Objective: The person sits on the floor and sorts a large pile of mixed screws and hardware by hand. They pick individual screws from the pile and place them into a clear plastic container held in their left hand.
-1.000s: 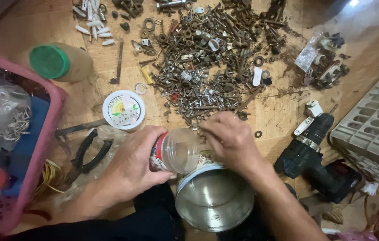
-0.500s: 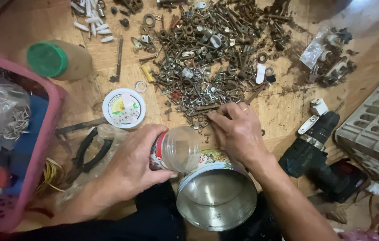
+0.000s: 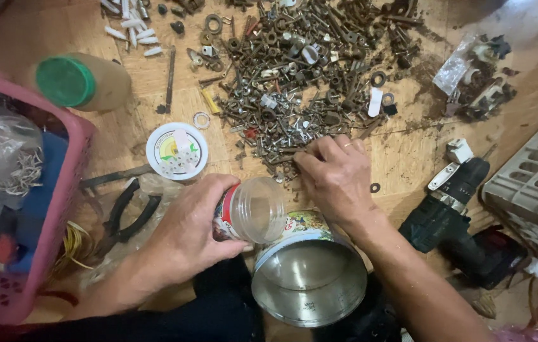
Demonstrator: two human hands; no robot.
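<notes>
Left hand (image 3: 183, 231) is wrapped round a small clear plastic jar (image 3: 253, 210), tipped on its side w/ the open mouth facing 3 o'clock, sitting right above the rim of an open metal tin (image 3: 309, 278) at 6 o'clock. Right hand (image 3: 339, 177) is down on the wooden floor (image 3: 408, 145), fingers pinched together at the near edge of the big pile of rusty screws (image 3: 307, 69) up at 12; can't tell if it's actually got one. White lid (image 3: 176, 151) & black pliers (image 3: 123, 212) at 9ish, green-capped bottle (image 3: 82, 81) at 10, pink basket (image 3: 60, 190) far left, cordless drill (image 3: 459, 209) at 4.
</notes>
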